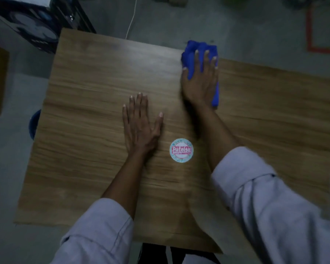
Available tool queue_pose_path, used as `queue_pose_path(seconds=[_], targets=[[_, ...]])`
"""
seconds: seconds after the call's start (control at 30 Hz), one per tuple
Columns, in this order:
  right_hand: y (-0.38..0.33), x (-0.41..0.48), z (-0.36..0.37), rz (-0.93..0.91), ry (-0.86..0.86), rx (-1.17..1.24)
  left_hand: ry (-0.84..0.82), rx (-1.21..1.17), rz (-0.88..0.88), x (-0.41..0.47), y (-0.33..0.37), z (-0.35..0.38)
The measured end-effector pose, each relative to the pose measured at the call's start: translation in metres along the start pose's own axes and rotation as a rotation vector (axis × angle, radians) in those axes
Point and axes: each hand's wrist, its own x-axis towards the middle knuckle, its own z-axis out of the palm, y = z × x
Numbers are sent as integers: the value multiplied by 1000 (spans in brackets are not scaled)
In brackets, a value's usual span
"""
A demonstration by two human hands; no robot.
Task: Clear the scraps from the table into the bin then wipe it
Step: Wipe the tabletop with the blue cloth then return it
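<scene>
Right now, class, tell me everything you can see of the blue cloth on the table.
The blue cloth is a soft, fleecy-looking rag, bunched into folds rather than spread flat. It lies at the far edge of the wooden table, and its far end seems to reach past that edge. The right hand presses on top of it with straight fingers, covering its middle. Cloth shows beyond the fingertips, between thumb and forefinger, and along the hand's right side.
</scene>
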Motion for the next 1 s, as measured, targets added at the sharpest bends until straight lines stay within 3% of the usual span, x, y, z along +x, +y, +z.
queue_pose_path(seconds=[0.17, 0.23, 0.27, 0.37, 0.43, 0.5, 0.63, 0.67, 0.73, 0.87, 1.0], targets=[[-52, -50, 23, -666, -209, 23, 39, -110, 36, -3, -2, -8], [-28, -28, 16, -737, -194, 38, 35, -72, 27, -3, 0, -10], [-13, -15, 12, -641, -173, 31, 29, -42, 14, -1, 1, -10], [22, 11, -1, -125, -53, 17, 2, 3, 3, 0, 3, -8], [7, 7, 4, 59, 10, 12, -16, 21, 16, 0, 3, -7], [-27, -4, 13, 10, -3, 33, -20, 24, 13, 0, 1, -6], [-62, -31, 26, -495, -123, 75, -11, 20, -5, 1, -1, -8], [-52, -38, 26, -551, -122, 104, -3, 0, -7, 1, -1, -9], [-18, -63, 21, -441, -77, 146, 7, -46, -16, 0, 1, -11], [50, -98, 0, 52, 9, -12, -32, -27, -6, -1, 2, -12], [32, -34, 5, 138, 27, 0, -58, 13, 36, -2, 3, -12]])
